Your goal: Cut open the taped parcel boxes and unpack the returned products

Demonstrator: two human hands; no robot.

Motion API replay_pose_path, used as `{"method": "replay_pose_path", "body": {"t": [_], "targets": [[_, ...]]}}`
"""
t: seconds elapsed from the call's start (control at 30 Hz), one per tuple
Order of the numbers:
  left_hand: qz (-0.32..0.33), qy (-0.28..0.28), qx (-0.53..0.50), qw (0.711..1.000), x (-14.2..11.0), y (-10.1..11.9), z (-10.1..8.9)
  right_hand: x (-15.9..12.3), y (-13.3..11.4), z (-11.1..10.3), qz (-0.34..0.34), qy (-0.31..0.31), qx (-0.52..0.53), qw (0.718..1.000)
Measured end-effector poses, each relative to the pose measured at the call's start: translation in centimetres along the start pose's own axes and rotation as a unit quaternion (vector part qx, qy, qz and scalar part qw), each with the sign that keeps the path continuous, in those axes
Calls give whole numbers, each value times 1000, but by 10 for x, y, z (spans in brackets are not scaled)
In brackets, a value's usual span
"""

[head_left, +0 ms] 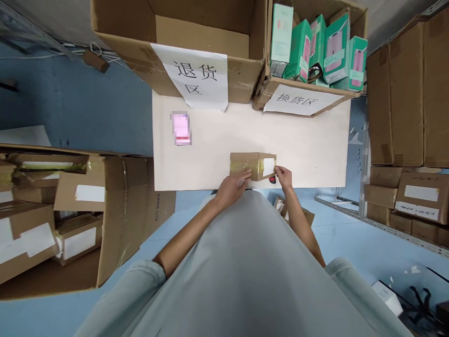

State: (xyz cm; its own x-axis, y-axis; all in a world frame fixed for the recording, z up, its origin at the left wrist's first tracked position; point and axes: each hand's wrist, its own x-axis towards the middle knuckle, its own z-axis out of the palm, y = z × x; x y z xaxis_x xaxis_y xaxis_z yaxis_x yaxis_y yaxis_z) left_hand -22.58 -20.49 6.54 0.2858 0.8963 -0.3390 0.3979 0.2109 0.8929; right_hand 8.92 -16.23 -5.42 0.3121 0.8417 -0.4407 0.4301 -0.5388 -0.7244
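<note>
A small brown cardboard box (244,162), wrapped in yellowish tape with a white label (268,166) on its right part, lies at the near edge of the white table (308,150). My left hand (234,187) grips its near left side, fingers over the top and thumb in front. At the box's right end, beside the label, my right hand (284,177) has its fingertips pinched together. What they pinch, if anything, is too small to make out. A small red and black object (272,179) lies between the box and my right hand, partly hidden.
A pink item (181,128), blurred out, lies on the table's left. Behind stand a large carton (242,79) and another carton (261,96) holding several green boxes (298,51). A big carton of parcels (122,210) stands left; shelved boxes (417,194) are right.
</note>
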Motion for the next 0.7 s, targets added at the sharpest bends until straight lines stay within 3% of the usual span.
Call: {"method": "replay_pose_path", "body": {"t": [0.13, 0.33, 0.53, 0.7], "targets": [[-21, 56, 47, 997, -5, -16, -10, -4, -5, 5, -4, -10, 10, 1000], [-154, 166, 100, 969, -1, -67, -39, -18, -30, 42, -29, -63, 23, 997], [-194, 211, 77, 955, 10, -106, -54, -42, -65, 61, -93, -54, -118, 987], [-234, 261, 12, 936, 3, -140, -72, -76, -101, 76, -195, -69, -221, 953]]}}
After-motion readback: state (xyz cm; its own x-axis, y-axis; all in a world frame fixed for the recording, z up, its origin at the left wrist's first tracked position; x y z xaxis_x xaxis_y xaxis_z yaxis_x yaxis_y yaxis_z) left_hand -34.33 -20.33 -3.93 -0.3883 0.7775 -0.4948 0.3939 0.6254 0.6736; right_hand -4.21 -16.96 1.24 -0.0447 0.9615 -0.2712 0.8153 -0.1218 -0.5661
